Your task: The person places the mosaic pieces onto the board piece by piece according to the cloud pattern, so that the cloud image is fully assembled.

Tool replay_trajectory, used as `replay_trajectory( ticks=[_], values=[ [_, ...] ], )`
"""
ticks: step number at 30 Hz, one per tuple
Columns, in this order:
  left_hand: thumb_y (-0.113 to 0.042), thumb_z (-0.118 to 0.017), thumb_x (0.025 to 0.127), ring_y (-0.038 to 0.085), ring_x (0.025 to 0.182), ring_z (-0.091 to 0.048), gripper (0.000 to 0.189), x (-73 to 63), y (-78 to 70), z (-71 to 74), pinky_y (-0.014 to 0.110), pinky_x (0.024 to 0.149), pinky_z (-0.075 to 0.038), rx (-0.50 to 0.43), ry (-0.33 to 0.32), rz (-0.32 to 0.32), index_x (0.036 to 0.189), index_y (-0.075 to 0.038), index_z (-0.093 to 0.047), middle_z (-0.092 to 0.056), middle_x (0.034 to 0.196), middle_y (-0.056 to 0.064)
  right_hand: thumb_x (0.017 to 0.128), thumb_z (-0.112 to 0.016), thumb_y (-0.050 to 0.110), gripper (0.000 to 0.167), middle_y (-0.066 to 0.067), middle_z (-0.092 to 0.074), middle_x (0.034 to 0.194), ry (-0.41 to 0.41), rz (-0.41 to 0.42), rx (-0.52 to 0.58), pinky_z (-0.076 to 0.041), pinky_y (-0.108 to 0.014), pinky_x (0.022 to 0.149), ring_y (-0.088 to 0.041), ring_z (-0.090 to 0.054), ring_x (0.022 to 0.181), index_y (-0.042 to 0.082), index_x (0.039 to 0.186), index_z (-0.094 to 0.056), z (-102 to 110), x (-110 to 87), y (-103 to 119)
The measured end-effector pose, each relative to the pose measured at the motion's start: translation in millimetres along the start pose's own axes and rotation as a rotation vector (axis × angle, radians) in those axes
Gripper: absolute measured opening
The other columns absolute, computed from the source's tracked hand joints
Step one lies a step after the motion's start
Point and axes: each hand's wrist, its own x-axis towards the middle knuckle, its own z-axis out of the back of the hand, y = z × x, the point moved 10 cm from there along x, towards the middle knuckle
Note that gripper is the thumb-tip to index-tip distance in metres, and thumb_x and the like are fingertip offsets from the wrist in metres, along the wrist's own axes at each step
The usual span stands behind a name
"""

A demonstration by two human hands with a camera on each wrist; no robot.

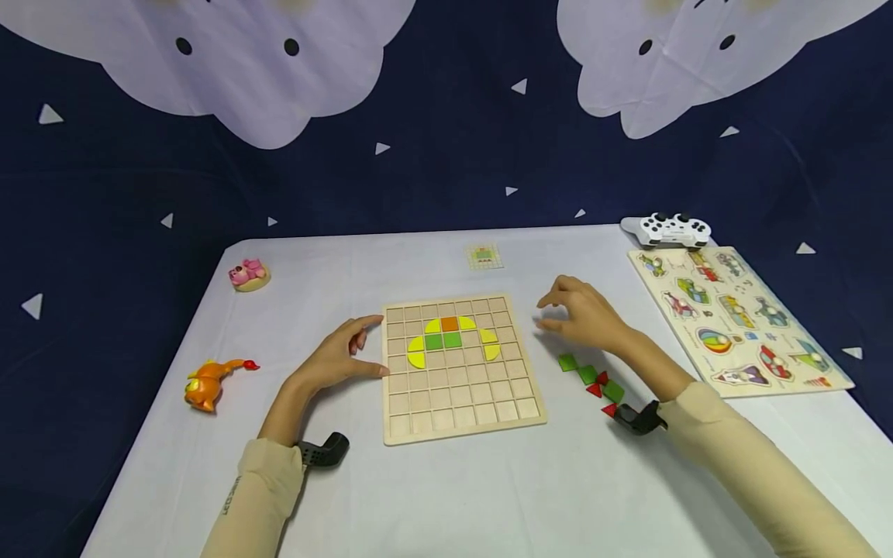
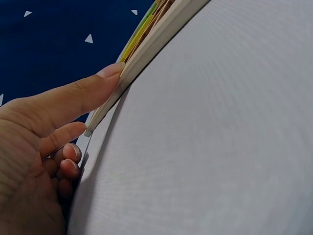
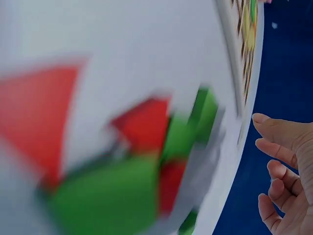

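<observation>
A wooden grid board lies in the middle of the table. Set in its cells are several yellow quarter-circle pieces, an orange square and two green squares. My left hand touches the board's left edge with thumb and index finger; in the left wrist view the thumb rests on the rim. To the right of the board my right hand hovers with loosely bent fingers, nothing seen between them. Loose green squares and red triangles lie below it, blurred in the right wrist view.
A small pattern card lies behind the board. On the right are a picture puzzle board and a white game controller. An orange toy figure and a pink toy figure stand on the left.
</observation>
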Motion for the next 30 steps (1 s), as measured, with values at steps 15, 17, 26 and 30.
replay_trajectory(
  ticks=[15, 17, 26, 30],
  values=[
    [-0.020, -0.090, 0.070, 0.021, 0.088, -0.038, 0.092, -0.1, -0.3, 0.2, 0.038, 0.078, -0.033, -0.012, 0.002, 0.005, 0.147, -0.006, -0.044, -0.038, 0.093, 0.006, 0.078, -0.083, 0.025, 0.029, -0.010, -0.060, 0.092, 0.003, -0.141, -0.106, -0.045, -0.044, 0.073, -0.026, -0.057, 0.084, 0.001, 0.094, -0.077, 19.0, -43.5, -69.1],
    [-0.020, -0.091, 0.069, 0.021, 0.088, -0.038, 0.092, -0.1, -0.1, 0.5, 0.038, 0.078, -0.033, -0.012, 0.001, 0.007, 0.147, -0.007, -0.044, -0.038, 0.093, 0.006, 0.079, -0.083, 0.024, 0.027, -0.009, -0.060, 0.091, 0.011, -0.153, -0.099, -0.045, -0.043, 0.072, -0.025, -0.057, 0.083, 0.001, 0.091, -0.078, 17.8, -46.2, -72.1],
    [-0.021, -0.090, 0.070, 0.021, 0.088, -0.038, 0.091, -0.1, 1.0, 0.3, 0.037, 0.078, -0.032, -0.010, 0.007, 0.007, 0.148, -0.006, -0.044, -0.038, 0.093, 0.006, 0.076, -0.084, 0.020, 0.022, -0.005, -0.056, 0.084, -0.025, -0.112, -0.067, -0.041, -0.035, 0.067, -0.018, -0.050, 0.074, 0.002, 0.086, -0.077, 16.3, -43.5, -67.2],
    [-0.022, -0.090, 0.070, 0.021, 0.088, -0.038, 0.091, -0.3, 0.3, -0.1, 0.037, 0.078, -0.032, -0.008, 0.008, 0.009, 0.148, -0.006, -0.044, -0.038, 0.093, 0.007, 0.076, -0.085, 0.019, 0.020, -0.004, -0.055, 0.083, -0.044, -0.091, -0.047, -0.040, -0.035, 0.067, -0.017, -0.049, 0.073, 0.004, 0.086, -0.078, 14.8, -35.0, -58.4]
  ],
)
